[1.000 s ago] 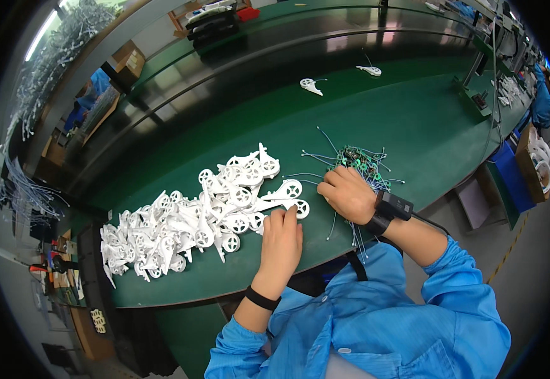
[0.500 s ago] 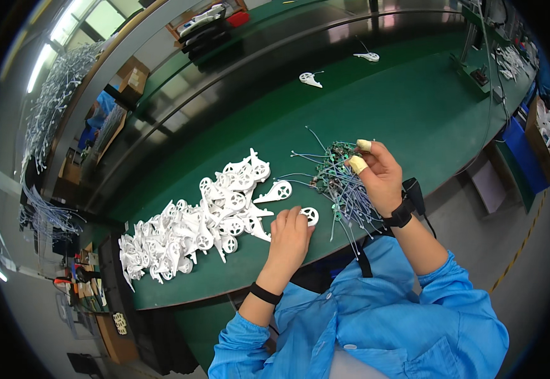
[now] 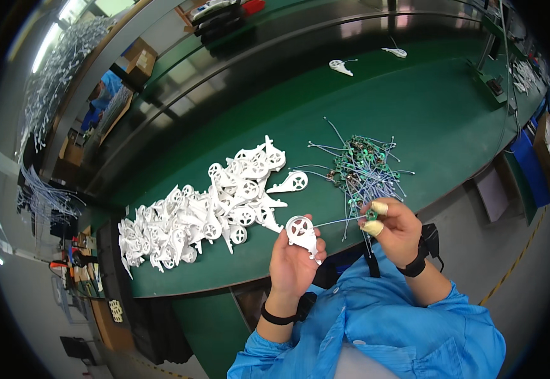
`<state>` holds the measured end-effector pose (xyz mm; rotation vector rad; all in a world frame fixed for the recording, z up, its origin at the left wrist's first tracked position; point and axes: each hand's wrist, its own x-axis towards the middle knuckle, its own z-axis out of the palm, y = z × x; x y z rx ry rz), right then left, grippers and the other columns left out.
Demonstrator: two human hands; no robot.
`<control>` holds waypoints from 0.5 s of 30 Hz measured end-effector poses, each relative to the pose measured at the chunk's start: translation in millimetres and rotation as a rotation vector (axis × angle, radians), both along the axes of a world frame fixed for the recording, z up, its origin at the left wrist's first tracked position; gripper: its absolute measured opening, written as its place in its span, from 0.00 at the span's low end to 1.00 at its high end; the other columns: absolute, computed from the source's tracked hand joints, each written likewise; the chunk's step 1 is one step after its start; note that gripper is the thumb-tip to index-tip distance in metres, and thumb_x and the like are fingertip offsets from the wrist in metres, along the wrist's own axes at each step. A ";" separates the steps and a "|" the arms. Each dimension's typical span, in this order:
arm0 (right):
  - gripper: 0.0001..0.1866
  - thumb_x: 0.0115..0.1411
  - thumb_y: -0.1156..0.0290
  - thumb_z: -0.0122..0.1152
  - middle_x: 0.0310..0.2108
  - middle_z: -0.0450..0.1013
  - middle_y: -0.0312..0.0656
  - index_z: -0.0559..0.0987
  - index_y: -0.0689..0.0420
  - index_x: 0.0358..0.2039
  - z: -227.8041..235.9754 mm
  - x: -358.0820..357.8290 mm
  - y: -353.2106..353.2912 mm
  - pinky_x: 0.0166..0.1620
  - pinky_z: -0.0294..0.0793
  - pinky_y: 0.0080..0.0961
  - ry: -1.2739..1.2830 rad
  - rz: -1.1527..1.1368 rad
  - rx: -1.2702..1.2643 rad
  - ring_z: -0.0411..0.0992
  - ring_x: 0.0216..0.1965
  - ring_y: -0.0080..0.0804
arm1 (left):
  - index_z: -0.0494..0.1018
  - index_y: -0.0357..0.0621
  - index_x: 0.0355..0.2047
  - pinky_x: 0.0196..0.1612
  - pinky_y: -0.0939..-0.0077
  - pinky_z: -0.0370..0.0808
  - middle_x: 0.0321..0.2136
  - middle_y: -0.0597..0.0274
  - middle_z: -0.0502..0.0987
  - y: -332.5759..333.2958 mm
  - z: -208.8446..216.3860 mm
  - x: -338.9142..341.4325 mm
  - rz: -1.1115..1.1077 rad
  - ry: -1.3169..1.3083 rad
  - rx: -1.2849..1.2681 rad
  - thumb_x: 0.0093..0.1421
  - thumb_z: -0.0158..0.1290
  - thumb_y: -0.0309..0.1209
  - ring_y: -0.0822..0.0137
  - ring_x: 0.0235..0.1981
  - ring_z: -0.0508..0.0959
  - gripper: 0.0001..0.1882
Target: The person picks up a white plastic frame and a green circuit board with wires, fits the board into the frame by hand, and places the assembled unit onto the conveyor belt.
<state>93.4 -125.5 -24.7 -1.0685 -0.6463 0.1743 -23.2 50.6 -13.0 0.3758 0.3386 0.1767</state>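
Note:
In my left hand [image 3: 290, 270] lies a white plastic housing [image 3: 301, 232], with a round spoked end and a narrow tail pointing toward me. My right hand [image 3: 400, 237], with pale covers on the thumb and a fingertip, pinches a small green circuit board [image 3: 371, 216]. A thin bluish wire [image 3: 338, 221] runs from that board toward the housing; whether it touches it I cannot tell. Just beyond my right hand sits a tangle of wired green circuit boards [image 3: 368, 164]. To the left of my left hand spreads a heap of similar white housings [image 3: 224, 196].
One loose housing [image 3: 291, 182] lies at the heap's right edge. Two housings with wires [image 3: 341, 67] rest far back on the green table [image 3: 426, 120]. A dark stand [image 3: 491, 85] occupies the far right. Bundles of pale wires [image 3: 51, 88] hang at the left.
My left hand has lifted the white housing off the table and turned it palm up. My right hand has drawn back from the tangle toward me, holding a wired board.

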 end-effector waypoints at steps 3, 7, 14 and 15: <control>0.19 0.52 0.86 0.66 0.43 0.73 0.49 0.75 0.64 0.45 0.9 -6.7 7.8 0.43 0.78 0.27 -0.134 -0.040 -0.084 0.75 0.41 0.33 | 0.59 0.38 0.60 0.36 0.70 0.68 0.42 0.49 0.72 0.3 1.5 -6.7 -0.005 -0.036 -0.013 0.69 0.36 0.46 0.58 0.37 0.71 0.28; 0.17 0.49 0.83 0.70 0.38 0.75 0.48 0.76 0.63 0.39 7.7 -9.5 11.0 0.38 0.76 0.25 -0.326 -0.114 -0.272 0.76 0.36 0.32 | 0.58 0.38 0.61 0.36 0.70 0.69 0.43 0.48 0.72 7.1 -1.9 -13.1 0.034 -0.035 0.005 0.69 0.36 0.46 0.58 0.37 0.72 0.29; 0.15 0.48 0.80 0.71 0.37 0.76 0.47 0.77 0.62 0.36 12.7 -19.2 20.3 0.36 0.75 0.26 -0.372 -0.150 -0.355 0.76 0.35 0.34 | 0.53 0.37 0.64 0.40 0.70 0.70 0.45 0.48 0.72 5.8 -5.9 -13.2 0.074 -0.066 0.215 0.70 0.35 0.43 0.61 0.40 0.73 0.29; 0.14 0.48 0.80 0.72 0.37 0.76 0.47 0.77 0.63 0.35 15.2 -22.4 23.9 0.36 0.75 0.26 -0.371 -0.144 -0.384 0.76 0.35 0.35 | 0.51 0.37 0.65 0.41 0.71 0.71 0.45 0.48 0.72 2.2 -5.7 -13.3 0.111 -0.057 0.378 0.71 0.34 0.42 0.63 0.40 0.73 0.28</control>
